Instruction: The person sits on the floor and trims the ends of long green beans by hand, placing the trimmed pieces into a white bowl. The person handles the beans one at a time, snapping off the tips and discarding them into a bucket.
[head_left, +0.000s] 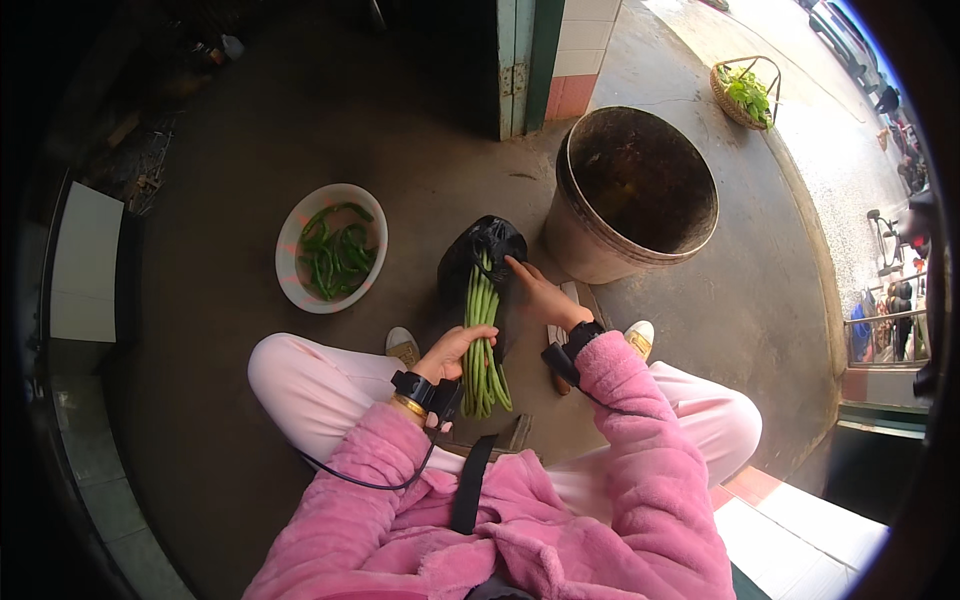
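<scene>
The left hand (455, 350) and right hand (540, 295) work in a narrow gap between the knees. Straight ahead, the black bag (480, 250) with the beans (482, 345) blocks the way, and the big metal bucket (590, 245) stands just beside it on the right, near the right hand. To the left, bare floor lies open between the bag and the white bowl (290, 265). The pink trouser legs (310, 385) close off both sides lower down
</scene>
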